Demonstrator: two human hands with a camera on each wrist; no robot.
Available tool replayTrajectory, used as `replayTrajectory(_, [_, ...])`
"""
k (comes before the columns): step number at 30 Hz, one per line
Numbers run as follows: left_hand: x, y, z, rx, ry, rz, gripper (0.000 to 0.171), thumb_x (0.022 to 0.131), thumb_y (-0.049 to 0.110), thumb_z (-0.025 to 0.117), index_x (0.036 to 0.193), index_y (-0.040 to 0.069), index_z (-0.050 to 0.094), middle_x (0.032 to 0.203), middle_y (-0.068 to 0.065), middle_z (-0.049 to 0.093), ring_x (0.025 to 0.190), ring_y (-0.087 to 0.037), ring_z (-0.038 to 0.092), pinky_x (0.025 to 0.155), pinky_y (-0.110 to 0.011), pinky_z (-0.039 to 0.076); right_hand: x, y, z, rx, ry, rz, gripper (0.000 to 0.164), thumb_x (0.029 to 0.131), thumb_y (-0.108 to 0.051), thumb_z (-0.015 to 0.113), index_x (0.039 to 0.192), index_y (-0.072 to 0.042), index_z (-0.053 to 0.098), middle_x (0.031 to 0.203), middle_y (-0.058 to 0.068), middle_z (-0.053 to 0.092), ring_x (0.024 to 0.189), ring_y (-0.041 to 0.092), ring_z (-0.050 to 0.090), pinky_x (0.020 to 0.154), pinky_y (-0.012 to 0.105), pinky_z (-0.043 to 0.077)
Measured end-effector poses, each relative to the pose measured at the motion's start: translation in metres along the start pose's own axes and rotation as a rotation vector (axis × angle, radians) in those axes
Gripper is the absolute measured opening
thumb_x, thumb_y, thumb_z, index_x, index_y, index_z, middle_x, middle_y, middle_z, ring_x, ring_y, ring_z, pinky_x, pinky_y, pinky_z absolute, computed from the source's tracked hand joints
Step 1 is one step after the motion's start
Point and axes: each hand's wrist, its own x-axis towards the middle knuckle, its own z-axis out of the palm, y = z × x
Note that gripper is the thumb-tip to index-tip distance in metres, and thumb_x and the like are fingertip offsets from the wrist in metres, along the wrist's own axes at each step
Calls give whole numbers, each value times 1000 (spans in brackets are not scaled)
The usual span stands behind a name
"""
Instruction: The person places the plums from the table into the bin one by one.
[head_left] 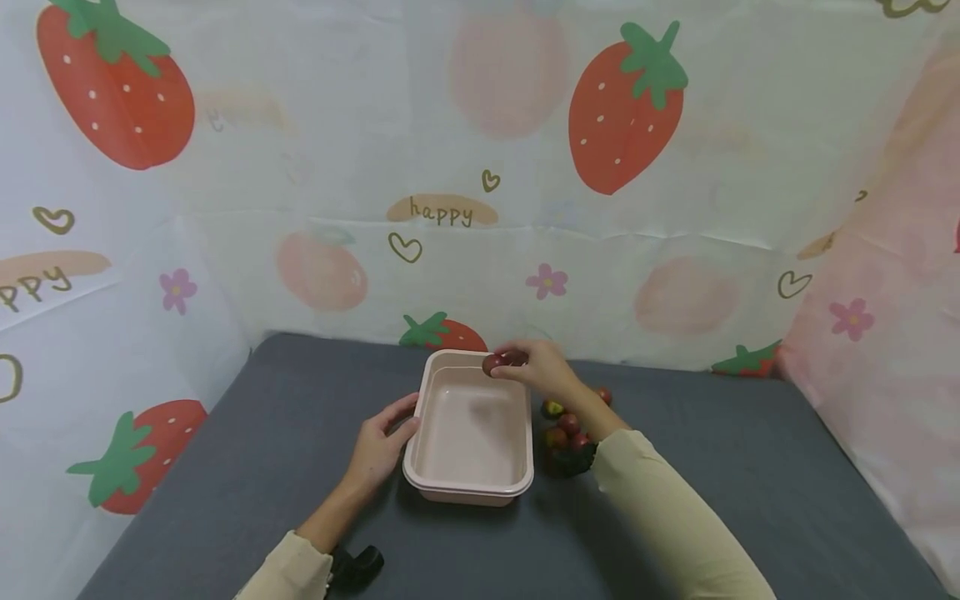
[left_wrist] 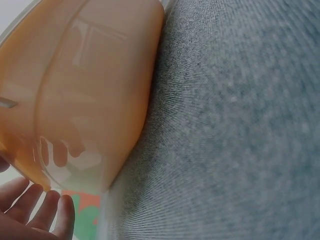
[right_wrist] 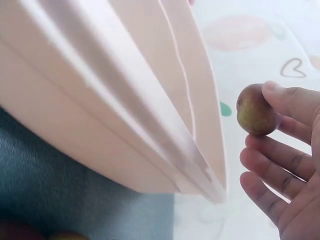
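Observation:
A pale pink rectangular container point(head_left: 472, 433) stands on the grey cloth. My left hand point(head_left: 382, 442) touches its left side with relaxed fingers; in the left wrist view the fingers point(left_wrist: 50, 215) lie beside the container's glossy wall point(left_wrist: 95, 85). Over the far right corner, my right hand point(head_left: 543, 371) pinches a dark reddish plum point(head_left: 492, 364) between thumb and fingers. Seen from the right wrist, this plum point(right_wrist: 256, 110) has a yellow-green patch, and the lower fingers are spread apart below it. The container's inside shows no fruit in the head view.
Several more red and yellow-green plums point(head_left: 568, 425) lie right of the container, partly hidden by the right forearm and its black wrist strap point(head_left: 573, 460). The grey table cloth point(head_left: 315, 375) ends at a printed white curtain point(head_left: 525, 275) behind and at both sides.

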Motion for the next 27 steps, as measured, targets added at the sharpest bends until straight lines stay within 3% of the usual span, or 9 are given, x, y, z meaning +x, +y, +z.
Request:
replayTrajectory(6, [0,1,0,-2,-7,0,41,97,15,58,137,6,55,138,-17,57,136,-30,46,113,-52,32,8,-3,12,13,-22,6,35,83,-21,77,111,-2,70,101,14,74,91,24,71,83,36,55])
replayTrajectory(27, [1,-1,0,13,-5,-3,42,97,13,58,138,5,54,136,-19,58,134,-31,47,112,-52,34,24,-15,38,55,-91,64,26,85,-24,75,106,-8,72,100,7,73,94,18,66,82,31,52])
